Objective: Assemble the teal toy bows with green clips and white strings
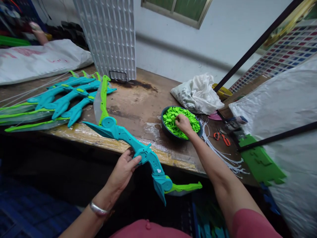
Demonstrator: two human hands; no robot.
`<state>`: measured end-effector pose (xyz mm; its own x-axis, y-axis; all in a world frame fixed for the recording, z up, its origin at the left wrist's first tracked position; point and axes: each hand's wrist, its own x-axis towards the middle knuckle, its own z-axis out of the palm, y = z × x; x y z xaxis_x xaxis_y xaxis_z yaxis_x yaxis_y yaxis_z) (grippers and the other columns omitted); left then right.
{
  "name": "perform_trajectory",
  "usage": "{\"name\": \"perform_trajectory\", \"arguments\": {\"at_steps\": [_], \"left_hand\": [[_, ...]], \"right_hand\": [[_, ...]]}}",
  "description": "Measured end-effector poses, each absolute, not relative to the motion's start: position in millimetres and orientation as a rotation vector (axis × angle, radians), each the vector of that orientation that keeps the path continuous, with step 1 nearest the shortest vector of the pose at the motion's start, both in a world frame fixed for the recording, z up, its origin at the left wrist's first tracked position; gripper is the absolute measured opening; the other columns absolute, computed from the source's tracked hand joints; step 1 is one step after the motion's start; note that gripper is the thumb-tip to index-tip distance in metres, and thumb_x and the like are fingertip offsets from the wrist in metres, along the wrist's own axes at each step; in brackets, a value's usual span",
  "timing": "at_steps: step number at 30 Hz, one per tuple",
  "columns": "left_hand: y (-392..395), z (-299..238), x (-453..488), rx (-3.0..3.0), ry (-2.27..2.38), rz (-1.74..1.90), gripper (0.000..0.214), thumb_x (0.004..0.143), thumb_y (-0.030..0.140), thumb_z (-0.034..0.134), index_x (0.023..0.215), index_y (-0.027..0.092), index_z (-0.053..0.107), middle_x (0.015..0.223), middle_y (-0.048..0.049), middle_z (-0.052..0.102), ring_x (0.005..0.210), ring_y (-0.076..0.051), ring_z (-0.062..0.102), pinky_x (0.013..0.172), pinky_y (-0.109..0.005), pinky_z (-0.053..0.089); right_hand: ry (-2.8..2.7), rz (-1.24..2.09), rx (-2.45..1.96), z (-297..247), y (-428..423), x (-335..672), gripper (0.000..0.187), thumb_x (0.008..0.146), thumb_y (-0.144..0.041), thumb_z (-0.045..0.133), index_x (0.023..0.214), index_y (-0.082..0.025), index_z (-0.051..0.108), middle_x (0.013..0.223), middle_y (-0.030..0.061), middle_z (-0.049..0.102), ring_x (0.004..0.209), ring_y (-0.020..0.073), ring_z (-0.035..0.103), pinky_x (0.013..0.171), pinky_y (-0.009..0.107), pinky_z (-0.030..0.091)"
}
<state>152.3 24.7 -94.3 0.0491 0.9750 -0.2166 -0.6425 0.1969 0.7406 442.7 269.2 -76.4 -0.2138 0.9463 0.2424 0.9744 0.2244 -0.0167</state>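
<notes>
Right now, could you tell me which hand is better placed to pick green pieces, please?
Probably the right hand: it is at the green pieces in the bowl, while the left hand holds the teal bow.

Brown table [138,99] with 3 bows [63,103], bowl [167,131], sack [198,94]

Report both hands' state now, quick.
Left hand: closed, holding the toy bow near its middle.
Right hand: at the green plastic pieces in the bowl; cannot tell whether it holds any.

I wear a pink short-sleeved top [153,230] at six o'clock and a silver bangle [98,209] at seven.
</notes>
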Motion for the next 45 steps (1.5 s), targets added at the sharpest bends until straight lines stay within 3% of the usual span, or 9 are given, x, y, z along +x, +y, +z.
{"name": "perform_trajectory", "arguments": {"at_steps": [10, 14, 18, 20, 23, 24, 28, 34, 45], "left_hand": [[19, -94, 163, 0.497, 0.708, 1.28, 0.041, 0.08, 0.021, 0.082, 0.116, 0.016, 0.065, 0.11, -0.0074, 0.077, 0.098, -0.019, 0.072, 0.092, -0.031, 0.057], [17, -98, 168, 0.447, 0.731, 1.286, 0.038, 0.075, 0.022, 0.086, 0.108, 0.016, 0.067, 0.101, -0.0062, 0.078, 0.095, -0.02, 0.072, 0.093, -0.037, 0.057], [16, -101, 172, 0.413, 0.734, 1.317, 0.038, 0.074, 0.025, 0.087, 0.105, 0.017, 0.067, 0.101, -0.0049, 0.077, 0.098, -0.022, 0.071, 0.097, -0.043, 0.056], [15, -102, 175, 0.415, 0.741, 1.333, 0.037, 0.075, 0.026, 0.086, 0.105, 0.018, 0.066, 0.103, -0.004, 0.077, 0.1, -0.02, 0.07, 0.101, -0.041, 0.053], [12, -105, 179, 0.411, 0.783, 1.345, 0.034, 0.074, 0.024, 0.086, 0.101, 0.019, 0.065, 0.098, -0.0014, 0.076, 0.099, -0.018, 0.07, 0.103, -0.036, 0.05], [12, -106, 181, 0.414, 0.795, 1.345, 0.035, 0.074, 0.023, 0.086, 0.101, 0.02, 0.064, 0.1, -0.0014, 0.076, 0.101, -0.018, 0.07, 0.103, -0.035, 0.049], [8, -107, 190, 0.46, 0.79, 1.348, 0.039, 0.077, 0.023, 0.083, 0.11, 0.02, 0.062, 0.116, -0.0049, 0.074, 0.115, -0.024, 0.067, 0.107, -0.039, 0.047], [1, -111, 198, 0.476, 0.799, 1.339, 0.038, 0.077, 0.022, 0.083, 0.109, 0.022, 0.062, 0.119, -0.0035, 0.073, 0.117, -0.021, 0.065, 0.106, -0.035, 0.047], [-5, -110, 199, 0.501, 0.785, 1.296, 0.037, 0.077, 0.024, 0.083, 0.108, 0.022, 0.063, 0.123, -0.0046, 0.072, 0.122, -0.022, 0.063, 0.108, -0.035, 0.046]], "right_hand": [[-2.333, -0.097, -1.9, -52, 272, 415, 0.032, 0.098, -0.039, 0.062, 0.12, -0.016, 0.062, 0.115, 0.0072, 0.065, 0.102, 0.0215, 0.065, 0.092, 0.044, 0.054], [-2.329, 0.026, -1.831, -41, 273, 408, 0.019, 0.096, -0.03, 0.064, 0.106, -0.014, 0.066, 0.108, 0.0077, 0.068, 0.103, 0.0235, 0.064, 0.094, 0.045, 0.051], [-2.19, 0.095, -1.68, -30, 249, 398, 0.007, 0.09, -0.016, 0.061, 0.091, -0.013, 0.067, 0.107, 0.0168, 0.068, 0.111, 0.032, 0.059, 0.1, 0.049, 0.045], [-2.135, 0.15, -1.586, -29, 218, 391, 0.009, 0.091, -0.019, 0.059, 0.091, -0.014, 0.066, 0.104, 0.0141, 0.069, 0.105, 0.0285, 0.061, 0.094, 0.044, 0.049], [-2.055, 0.461, -1.402, -41, 149, 376, 0.018, 0.096, -0.033, 0.055, 0.099, -0.018, 0.065, 0.084, 0.0024, 0.067, 0.073, 0.0162, 0.062, 0.068, 0.03, 0.054], [-1.911, 0.76, -1.267, -48, 125, 371, 0.019, 0.094, -0.035, 0.059, 0.101, -0.018, 0.065, 0.081, 0.0009, 0.067, 0.066, 0.0142, 0.06, 0.062, 0.028, 0.052], [-1.514, 1.299, -1.127, -76, 48, 351, 0.02, 0.086, -0.038, 0.072, 0.099, -0.023, 0.071, 0.08, -0.0007, 0.069, 0.061, 0.0138, 0.061, 0.057, 0.028, 0.053], [-1.683, 0.858, -1.175, -85, 28, 345, 0.007, 0.091, -0.025, 0.068, 0.095, -0.025, 0.074, 0.091, 0.0019, 0.07, 0.082, 0.0176, 0.065, 0.077, 0.034, 0.053], [-1.81, 0.735, -1.186, -85, 25, 347, 0.005, 0.093, -0.022, 0.066, 0.092, -0.024, 0.07, 0.085, 0.0014, 0.068, 0.081, 0.0186, 0.064, 0.075, 0.033, 0.05]]}}
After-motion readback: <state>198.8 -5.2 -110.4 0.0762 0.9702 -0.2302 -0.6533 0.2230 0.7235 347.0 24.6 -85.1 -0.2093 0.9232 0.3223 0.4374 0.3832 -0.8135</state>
